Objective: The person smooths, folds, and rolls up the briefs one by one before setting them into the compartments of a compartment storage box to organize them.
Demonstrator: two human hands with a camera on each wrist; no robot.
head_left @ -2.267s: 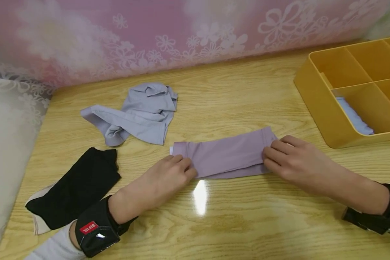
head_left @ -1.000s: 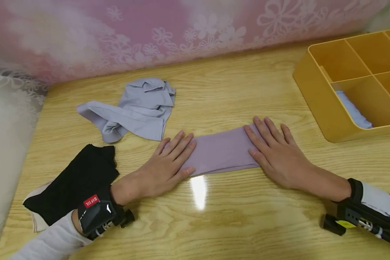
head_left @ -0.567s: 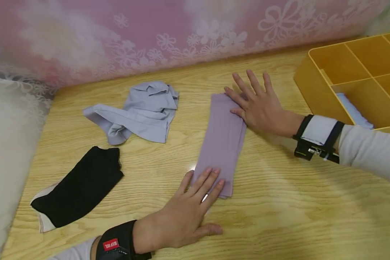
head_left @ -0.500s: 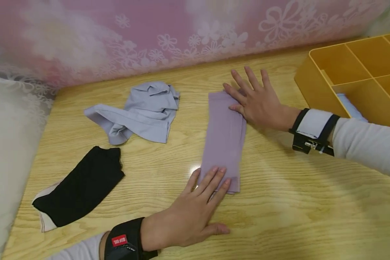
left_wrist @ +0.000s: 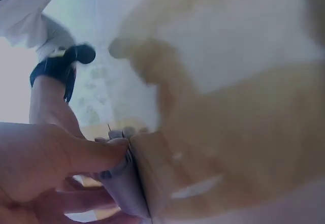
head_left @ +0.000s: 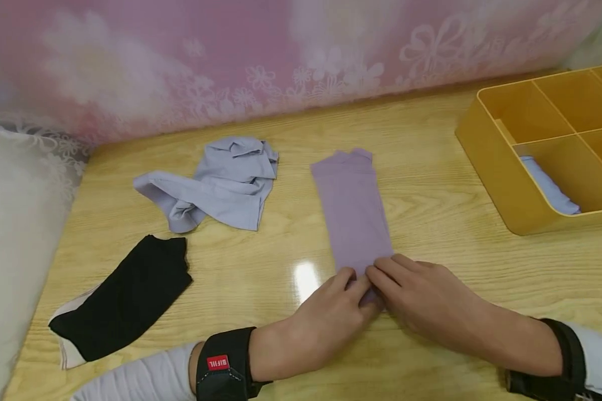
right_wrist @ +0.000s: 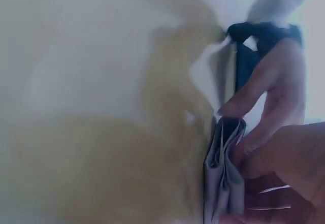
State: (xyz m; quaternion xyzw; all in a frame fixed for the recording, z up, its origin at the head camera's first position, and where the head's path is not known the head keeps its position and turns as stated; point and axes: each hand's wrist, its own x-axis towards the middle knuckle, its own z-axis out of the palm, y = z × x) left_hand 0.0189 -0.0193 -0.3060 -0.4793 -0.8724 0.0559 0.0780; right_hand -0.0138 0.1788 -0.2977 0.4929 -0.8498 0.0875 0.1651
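Note:
A mauve garment (head_left: 353,209), folded into a long strip, lies lengthwise in front of me. Both hands are at its near end with fingers curled. My left hand (head_left: 326,317) pinches the near left corner; in the left wrist view its thumb (left_wrist: 104,153) presses against the folded layers (left_wrist: 124,191). Close beside it, my right hand (head_left: 431,301) grips the near right corner. From the right wrist, the cloth's end (right_wrist: 223,173) shows several stacked folds between thumb and fingers. The far end of the strip lies flat and slightly uneven.
A crumpled grey-blue garment (head_left: 231,184) lies at the back left. Nearer sits a black folded garment (head_left: 125,301) with a pale lining. A yellow divided box (head_left: 486,161) stands at the right, a rolled light-blue cloth (head_left: 549,186) in one compartment. A floral pink backdrop (head_left: 261,50) borders the table.
The mauve strip was turned from crosswise to lengthwise. Both hands, flat on it half a second ago, have come together at its near end and now grip it. The right hand came down from the far end.

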